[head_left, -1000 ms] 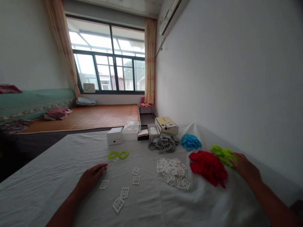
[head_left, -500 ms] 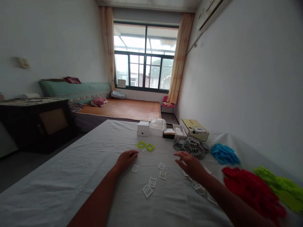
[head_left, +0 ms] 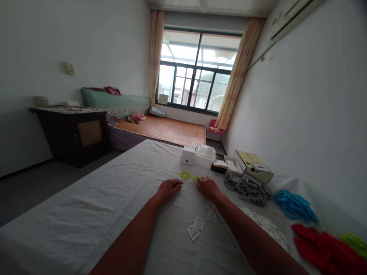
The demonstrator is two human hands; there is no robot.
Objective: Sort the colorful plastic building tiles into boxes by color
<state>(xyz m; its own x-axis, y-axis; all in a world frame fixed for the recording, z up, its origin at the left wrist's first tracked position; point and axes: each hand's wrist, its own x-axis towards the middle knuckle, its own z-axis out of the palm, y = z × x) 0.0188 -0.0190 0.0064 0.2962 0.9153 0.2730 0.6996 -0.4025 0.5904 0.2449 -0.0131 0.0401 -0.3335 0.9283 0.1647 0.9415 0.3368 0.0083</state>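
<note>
My right hand point(head_left: 208, 187) reaches down to a lime-green frame piece point(head_left: 195, 178) on the cloth, its fingertips closed at the edge of the piece and covering part of it. To the left, my left hand point(head_left: 170, 189) rests low over the cloth with curled fingers; whatever may be between them is hidden. Just beyond the hands lie a second lime-green square frame point(head_left: 185, 175) and a white window-shaped piece point(head_left: 188, 181). Nearer to me, several more white lattice window pieces point(head_left: 193, 232) are spread between my forearms, one point(head_left: 178, 202) close to my left wrist.
On the right lie heaps of grey pieces point(head_left: 248, 189), blue pieces point(head_left: 296, 206), white pieces point(head_left: 266, 225) and red pieces point(head_left: 327, 250). A white box point(head_left: 188, 156), a clear plastic container point(head_left: 205, 156) and a yellow carton point(head_left: 255, 167) stand along the far side of the cloth-covered table point(head_left: 114, 198).
My right hand has moved left and forward from near the grey heap onto the right lime-green frame. My left hand stays beside the white pieces. The view has turned left.
</note>
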